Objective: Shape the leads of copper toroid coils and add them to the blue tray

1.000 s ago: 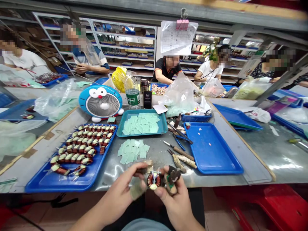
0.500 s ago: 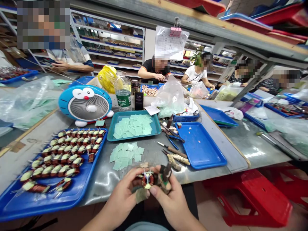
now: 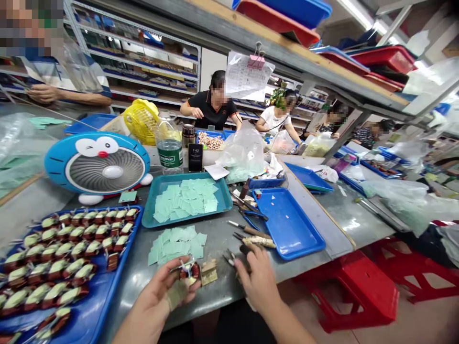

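My left hand (image 3: 167, 289) is closed on a small toroidal coil (image 3: 190, 271) wound with dark red wire, its pale leads upward. A greenish wrap covers part of the thumb. My right hand (image 3: 256, 277) lies low over the bench, thumb and fingers bent around a hand tool with thin metal tips (image 3: 229, 259); its handle is mostly hidden. Between the hands sits a small wooden block (image 3: 209, 272). Just beyond my left hand, pale green square sheets (image 3: 177, 244) lie in a loose pile.
Rows of coils fill a blue tray (image 3: 122, 267) at left. A teal tray (image 3: 150, 196) holds more green sheets. Pliers (image 3: 251, 212) and handled tools (image 3: 251, 230) lie beside another blue tray (image 3: 290, 224). A cartoon fan (image 3: 96, 165) and bottle (image 3: 169, 153) stand behind. Several people sit opposite.
My hands have parted: the left keeps the coil and the right has moved away to the tool on the bench. The view has swung, so the trays and fan appear farther left.
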A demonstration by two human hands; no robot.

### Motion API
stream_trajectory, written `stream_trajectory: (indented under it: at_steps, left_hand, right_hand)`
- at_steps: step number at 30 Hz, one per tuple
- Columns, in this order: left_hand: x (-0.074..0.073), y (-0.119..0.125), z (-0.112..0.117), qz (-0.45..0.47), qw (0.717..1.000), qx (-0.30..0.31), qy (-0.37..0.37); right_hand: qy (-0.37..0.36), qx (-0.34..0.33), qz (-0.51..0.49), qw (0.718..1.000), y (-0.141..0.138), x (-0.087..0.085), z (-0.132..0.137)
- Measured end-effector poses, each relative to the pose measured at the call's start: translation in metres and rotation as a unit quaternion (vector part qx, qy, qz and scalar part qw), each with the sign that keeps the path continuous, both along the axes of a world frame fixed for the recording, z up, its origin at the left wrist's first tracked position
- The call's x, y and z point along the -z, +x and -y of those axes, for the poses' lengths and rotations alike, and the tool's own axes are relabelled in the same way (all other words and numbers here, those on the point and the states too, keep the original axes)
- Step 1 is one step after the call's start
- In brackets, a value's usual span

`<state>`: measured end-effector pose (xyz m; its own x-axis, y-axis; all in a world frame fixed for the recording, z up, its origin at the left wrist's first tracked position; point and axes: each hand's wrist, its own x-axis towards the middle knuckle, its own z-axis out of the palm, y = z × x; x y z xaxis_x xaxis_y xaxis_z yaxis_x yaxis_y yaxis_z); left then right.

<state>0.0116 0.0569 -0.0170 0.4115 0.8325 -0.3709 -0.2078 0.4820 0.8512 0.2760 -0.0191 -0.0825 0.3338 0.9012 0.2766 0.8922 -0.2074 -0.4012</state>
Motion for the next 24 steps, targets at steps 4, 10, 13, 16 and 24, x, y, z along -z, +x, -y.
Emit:
stream_trajectory:
  at_steps: [4,10,13,16,24]
  left_hand:
    - [-0.012,-0.001,-0.006,0.021,0.998,0.025,-0.046]
    - [-0.027,-0.002,0.0,0.081,0.996,0.037,-0.018]
    - [-0.034,-0.007,0.003,0.119,0.992,0.027,-0.019]
    - [-0.037,-0.015,0.003,0.152,0.988,0.01,-0.026]
    - [-0.028,-0.03,-0.003,0.229,0.973,0.008,-0.018]
  right_hand:
    - [-0.039,0.036,0.075,0.996,0.052,-0.033,-0.058]
    - [-0.124,-0.026,0.118,0.985,0.091,-0.046,-0.118]
    - [-0.107,-0.045,0.1,0.988,0.095,-0.051,-0.123]
    - [-0.06,-0.021,0.055,0.996,0.103,-0.062,-0.111]
    - [-0.139,-0.107,-0.442,0.88,0.027,-0.063,0.028]
